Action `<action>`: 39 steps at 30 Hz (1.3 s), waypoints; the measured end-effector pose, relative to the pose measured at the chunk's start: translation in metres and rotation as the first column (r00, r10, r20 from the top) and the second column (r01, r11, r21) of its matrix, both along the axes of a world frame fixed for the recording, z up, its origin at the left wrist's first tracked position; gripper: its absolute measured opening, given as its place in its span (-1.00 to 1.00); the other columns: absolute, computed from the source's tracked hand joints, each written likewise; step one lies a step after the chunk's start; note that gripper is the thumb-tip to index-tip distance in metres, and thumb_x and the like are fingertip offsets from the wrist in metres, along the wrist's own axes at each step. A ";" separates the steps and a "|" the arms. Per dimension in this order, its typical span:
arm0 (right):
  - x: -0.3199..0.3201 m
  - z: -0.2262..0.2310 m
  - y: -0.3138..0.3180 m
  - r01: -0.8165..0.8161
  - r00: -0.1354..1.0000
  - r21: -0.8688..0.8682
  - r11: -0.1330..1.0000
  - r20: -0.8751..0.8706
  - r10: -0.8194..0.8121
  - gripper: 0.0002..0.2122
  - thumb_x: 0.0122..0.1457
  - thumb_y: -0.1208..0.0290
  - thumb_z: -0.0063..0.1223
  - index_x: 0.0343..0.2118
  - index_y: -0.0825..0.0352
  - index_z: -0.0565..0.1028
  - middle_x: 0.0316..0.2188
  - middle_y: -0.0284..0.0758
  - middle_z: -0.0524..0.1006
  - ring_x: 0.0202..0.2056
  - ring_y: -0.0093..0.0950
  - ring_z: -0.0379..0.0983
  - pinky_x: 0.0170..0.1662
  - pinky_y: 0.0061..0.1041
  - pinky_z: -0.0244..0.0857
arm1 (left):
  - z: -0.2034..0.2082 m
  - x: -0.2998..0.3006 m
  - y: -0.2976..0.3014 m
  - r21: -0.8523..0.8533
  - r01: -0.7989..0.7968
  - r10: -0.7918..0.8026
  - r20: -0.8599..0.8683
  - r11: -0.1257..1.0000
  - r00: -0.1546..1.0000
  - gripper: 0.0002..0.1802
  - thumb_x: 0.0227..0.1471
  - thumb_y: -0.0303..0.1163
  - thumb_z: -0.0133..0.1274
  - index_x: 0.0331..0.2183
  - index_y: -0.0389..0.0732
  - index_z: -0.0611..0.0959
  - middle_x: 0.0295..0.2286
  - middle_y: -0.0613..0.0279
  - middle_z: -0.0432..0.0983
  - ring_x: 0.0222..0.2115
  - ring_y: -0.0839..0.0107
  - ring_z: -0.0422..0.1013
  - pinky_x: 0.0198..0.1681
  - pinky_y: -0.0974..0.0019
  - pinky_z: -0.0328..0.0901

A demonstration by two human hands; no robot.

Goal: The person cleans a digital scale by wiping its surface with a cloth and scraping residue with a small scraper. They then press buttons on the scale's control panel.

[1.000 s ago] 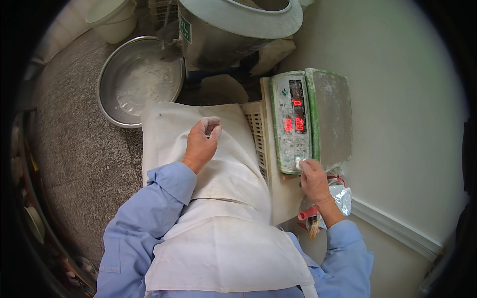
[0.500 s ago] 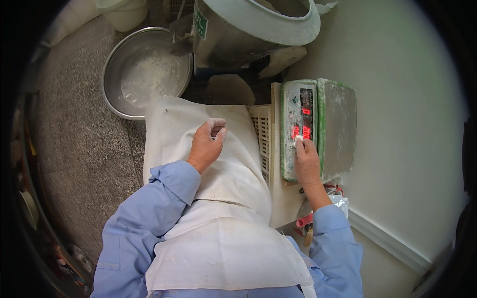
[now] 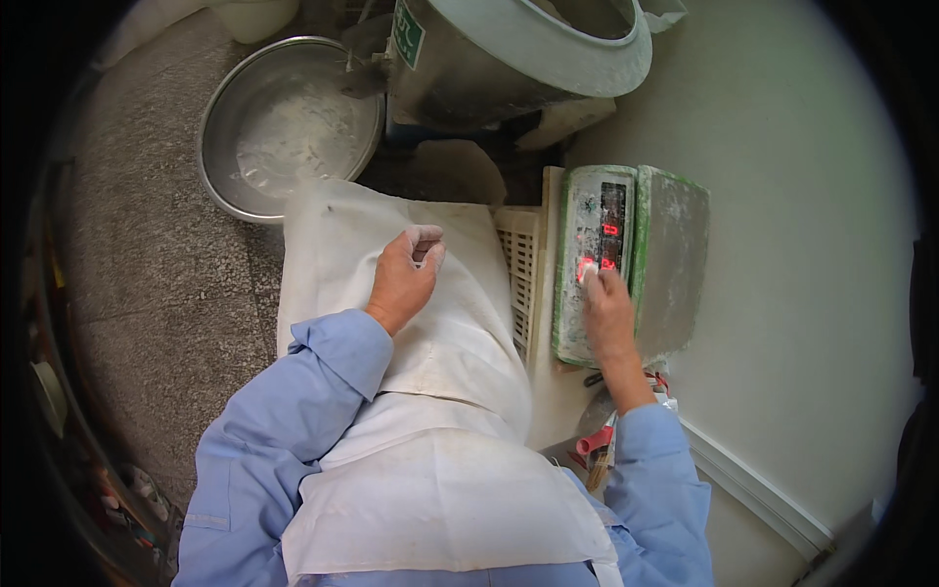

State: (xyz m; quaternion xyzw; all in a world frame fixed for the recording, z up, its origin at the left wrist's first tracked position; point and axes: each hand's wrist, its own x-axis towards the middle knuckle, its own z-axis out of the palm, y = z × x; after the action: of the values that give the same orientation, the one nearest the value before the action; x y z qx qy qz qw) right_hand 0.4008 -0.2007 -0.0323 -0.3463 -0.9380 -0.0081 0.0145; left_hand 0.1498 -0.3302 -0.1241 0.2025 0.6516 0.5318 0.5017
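Reaching over the scale (image 3: 675, 259), the right hand (image 3: 611, 315) has gone up its front panel (image 3: 571, 328) in the last second: low end before, now at the red-lit display (image 3: 613, 201), partly covering it. So the work at the scale now centres on the digits; tip contact hard to confirm. Right fingers pinched together, white at the tips; can't tell if powder or something held. Left hand (image 3: 403, 279) about unchanged, over the white apron (image 3: 440, 504), fingers loosely curled, thumb apart, nothing visible in the gap. Scale sits to the person's right, near the wall (image 3: 792, 245).
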 end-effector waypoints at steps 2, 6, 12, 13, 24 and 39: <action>0.008 0.003 -0.015 -0.011 1.000 -0.036 0.999 0.009 0.011 -0.77 -0.07 0.69 -0.02 -0.28 0.45 0.44 -0.44 -0.19 0.37 -0.36 -0.22 0.37 -0.32 -0.32 0.33 | -0.001 0.002 0.001 -0.001 0.013 -0.013 -0.005 1.000 1.000 -0.70 0.07 -0.40 0.03 -0.16 -0.35 0.51 -0.35 0.21 0.49 -0.34 0.50 0.39 -0.22 0.43 0.31; -0.003 0.004 -0.008 -0.018 0.999 -0.075 0.997 0.032 0.021 -0.78 -0.10 0.71 -0.04 -0.31 0.45 0.44 -0.46 -0.18 0.37 -0.37 -0.21 0.37 -0.33 -0.31 0.33 | -0.001 0.003 0.001 -0.004 0.026 -0.026 -0.012 1.000 1.000 -0.70 0.07 -0.40 0.03 -0.16 -0.36 0.51 -0.34 0.19 0.50 -0.33 0.49 0.40 -0.21 0.42 0.31; -0.030 -0.013 0.029 -0.047 0.999 0.021 0.999 -0.009 0.047 -0.79 -0.10 0.70 -0.01 -0.32 0.45 0.44 -0.46 -0.18 0.37 -0.38 -0.21 0.37 -0.34 -0.31 0.32 | 0.002 0.000 0.002 -0.008 0.003 -0.003 -0.036 1.000 0.999 -0.73 0.04 -0.43 0.02 -0.19 -0.33 0.54 -0.30 0.09 0.55 -0.30 0.35 0.47 -0.17 0.34 0.34; -0.028 -0.014 0.027 -0.042 0.999 0.034 0.999 -0.006 0.042 -0.78 -0.11 0.69 -0.01 -0.32 0.45 0.44 -0.46 -0.18 0.36 -0.38 -0.21 0.37 -0.34 -0.31 0.32 | 0.002 0.000 0.003 -0.006 0.002 -0.002 -0.045 1.000 0.999 -0.73 0.04 -0.42 0.01 -0.19 -0.33 0.54 -0.30 0.09 0.55 -0.30 0.34 0.47 -0.17 0.34 0.34; -0.027 -0.011 0.024 0.002 1.000 0.000 1.000 -0.010 -0.002 -0.80 -0.08 0.69 0.00 -0.31 0.45 0.43 -0.47 -0.17 0.36 -0.39 -0.21 0.37 -0.35 -0.31 0.31 | 0.004 0.004 0.005 -0.001 0.047 -0.047 -0.049 0.999 0.998 -0.71 0.06 -0.41 0.03 -0.17 -0.34 0.53 -0.31 0.14 0.52 -0.31 0.42 0.44 -0.19 0.38 0.33; -0.025 -0.014 0.017 0.039 0.999 -0.021 0.999 -0.032 -0.040 -0.82 -0.11 0.67 0.04 -0.36 0.44 0.44 -0.46 -0.16 0.36 -0.38 -0.20 0.36 -0.34 -0.28 0.30 | 0.003 0.001 0.002 0.001 0.037 -0.037 -0.046 0.999 0.998 -0.69 0.07 -0.39 0.04 -0.15 -0.35 0.51 -0.31 0.15 0.51 -0.31 0.45 0.42 -0.21 0.40 0.32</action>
State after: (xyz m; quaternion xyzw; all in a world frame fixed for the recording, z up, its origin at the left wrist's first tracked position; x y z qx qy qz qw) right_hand 0.3760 -0.1833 -0.0462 -0.3650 -0.9306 0.0069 0.0261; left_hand 0.1504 -0.3278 -0.1207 0.2270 0.6587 0.5181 0.4961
